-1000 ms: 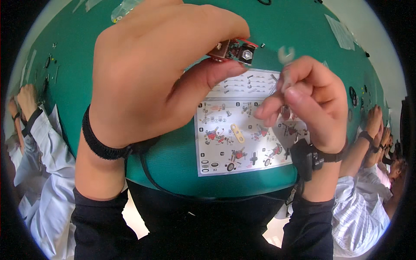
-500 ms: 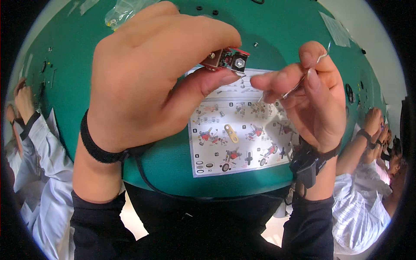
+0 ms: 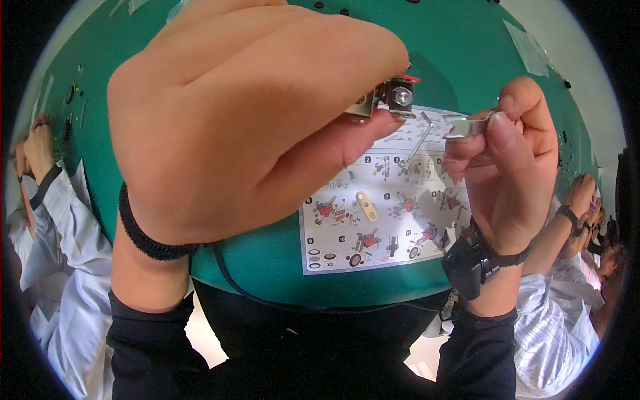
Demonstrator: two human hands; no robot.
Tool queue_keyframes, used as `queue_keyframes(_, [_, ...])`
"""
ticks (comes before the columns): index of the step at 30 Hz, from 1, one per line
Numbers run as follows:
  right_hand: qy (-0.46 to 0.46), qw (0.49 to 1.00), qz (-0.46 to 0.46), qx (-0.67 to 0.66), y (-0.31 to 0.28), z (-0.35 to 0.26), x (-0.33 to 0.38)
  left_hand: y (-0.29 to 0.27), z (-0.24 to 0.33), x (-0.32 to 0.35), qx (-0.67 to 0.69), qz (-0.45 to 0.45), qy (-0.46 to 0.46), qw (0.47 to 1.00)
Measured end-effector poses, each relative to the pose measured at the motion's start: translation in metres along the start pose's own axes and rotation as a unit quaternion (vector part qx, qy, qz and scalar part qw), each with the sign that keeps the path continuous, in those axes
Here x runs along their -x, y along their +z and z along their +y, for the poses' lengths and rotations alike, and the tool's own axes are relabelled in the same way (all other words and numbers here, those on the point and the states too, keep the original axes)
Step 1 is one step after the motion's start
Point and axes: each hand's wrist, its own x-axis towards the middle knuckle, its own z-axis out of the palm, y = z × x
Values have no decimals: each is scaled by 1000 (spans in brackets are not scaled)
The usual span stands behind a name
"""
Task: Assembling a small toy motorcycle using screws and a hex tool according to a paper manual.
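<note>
Above the sheet of printed diagrams (image 3: 347,257) spread on the green bench (image 3: 267,270), the left hand (image 3: 267,127) holds a small metal assembly (image 3: 389,99), its end poking out past the thumb to show a bright hex nut (image 3: 402,97) and the edge of a red plate (image 3: 408,79). The fingers of that hand are curled in a close pinch around it, though from where I stand the hand itself hides much of what they grip. To its right, the right hand (image 3: 517,143) has a flat silver wrench (image 3: 467,127) caught between thumb and fingers, brought together to the tool's own thinness, with the forked end pointing left, near the assembly but apart from it. The assembly looks light and stiff, all thin plate and hardware; I'd judge it sturdy enough, though metal so small and smooth could twist in the grip under a turning force. The best hold would be across the flat sides of its bracket (image 3: 363,105), well back from the nut, leaving that end clear. The wrench should be just as light and rigid, slick on its flats, and best pinched away from the fork. Beneath, a bent silver rod (image 3: 420,139) appears to lie on the sheet, with a yellow two-holed strip (image 3: 366,207) lower down.
</note>
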Motion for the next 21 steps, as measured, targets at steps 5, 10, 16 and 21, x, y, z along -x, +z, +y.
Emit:
queue_keyframes(5, [-6, 999, -34, 36, -2, 1, -1, -6, -6, -5, -27, -36, 88, 995])
queue_keyframes(10, [-32, 996, -32, 73, 1, 4, -2, 0, -6, -1, 16, -19, 67, 997])
queue_keyframes(16, [-23, 997, -20, 77, 9, 6, 1, 1, -1, 2, 16, -18, 44, 999])
queue_keyframes(21, [-31, 993, -20, 115, 8, 5, 1, 0, 0, -1, 40, -23, 21, 999])
